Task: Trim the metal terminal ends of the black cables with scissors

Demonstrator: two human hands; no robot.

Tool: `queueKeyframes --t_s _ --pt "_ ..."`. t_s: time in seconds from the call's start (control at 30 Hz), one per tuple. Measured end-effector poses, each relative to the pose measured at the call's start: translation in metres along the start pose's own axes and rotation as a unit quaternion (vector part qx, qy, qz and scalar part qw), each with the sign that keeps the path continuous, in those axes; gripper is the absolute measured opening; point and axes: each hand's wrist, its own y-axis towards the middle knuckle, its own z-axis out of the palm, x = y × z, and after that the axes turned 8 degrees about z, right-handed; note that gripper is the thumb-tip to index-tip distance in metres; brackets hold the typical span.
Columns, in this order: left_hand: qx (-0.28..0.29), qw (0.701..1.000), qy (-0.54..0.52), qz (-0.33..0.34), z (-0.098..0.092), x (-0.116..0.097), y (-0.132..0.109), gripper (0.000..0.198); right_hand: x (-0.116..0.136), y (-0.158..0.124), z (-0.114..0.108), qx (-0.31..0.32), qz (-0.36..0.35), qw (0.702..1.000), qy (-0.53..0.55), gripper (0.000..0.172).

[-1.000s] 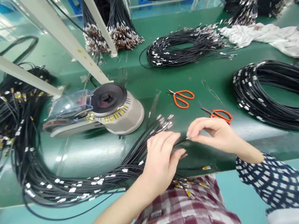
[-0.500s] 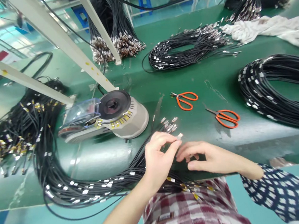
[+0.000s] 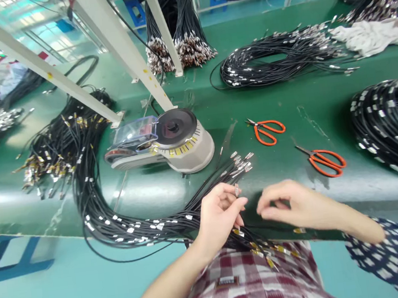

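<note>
My left hand (image 3: pixel 221 214) is closed around the end of a black cable, and its small silvery connector (image 3: pixel 237 190) sticks up past the index finger. Just right of it, a small gap away, my right hand (image 3: pixel 293 205) has its fingers curled toward the thumb; whatever they pinch, if anything, is hidden. Under and behind my left hand runs a bundle of black cables (image 3: pixel 139 229) with white tags. The bundle's metal-ended tips (image 3: pixel 242 162) lie just beyond the hand. Yellow-tagged ends (image 3: pixel 268 251) hang over the table edge against the checked apron.
A round tape dispenser (image 3: pixel 192 150) stands beyond the bundle. Two orange-handled scissors, one pair nearer (image 3: pixel 327 162) and one farther (image 3: pixel 269 128), lie to the right. Cable coils (image 3: pixel 269 70) and a white cloth (image 3: pixel 374 38) are behind; white posts (image 3: pixel 129 56) rise at left.
The view has swung left, so the table appears shifted right. My hands have drawn slightly apart, and the right fingers have curled closer together. The left still holds the cable end.
</note>
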Motion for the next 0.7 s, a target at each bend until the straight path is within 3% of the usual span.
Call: queueKeyframes --t_s 0.07,0.13,0.3,0.4,0.47,0.57,0.7 --pt "0.000 1.000 -0.004 0.001 0.002 0.005 -0.002 0.026 0.008 0.015 -0.002 -0.095 0.038 0.995 0.017 0.019" --pt "0.002 1.000 -0.011 0.005 0.003 0.008 -0.004 0.028 0.014 0.029 0.001 -0.128 0.036 0.990 0.052 0.019" --pt "0.050 0.992 -0.119 -0.003 -0.007 0.014 -0.005 0.032 0.024 0.056 0.009 -0.085 -0.039 0.989 0.116 0.016" --pt "0.037 0.985 -0.167 0.003 -0.016 0.017 -0.007 0.034 0.030 0.074 0.003 -0.042 -0.049 0.990 0.122 0.018" --pt "0.013 0.985 -0.173 0.000 -0.018 0.019 -0.009 0.037 0.036 0.092 -0.005 -0.082 -0.037 0.985 0.150 0.023" --pt "0.007 0.982 -0.189 -0.014 -0.017 0.023 -0.010 0.042 0.048 0.122 -0.019 -0.202 -0.019 0.952 0.229 0.036" --pt "0.008 0.977 -0.212 -0.023 -0.012 0.027 -0.009 0.046 0.062 0.151 -0.026 -0.196 0.001 0.947 0.254 0.045"
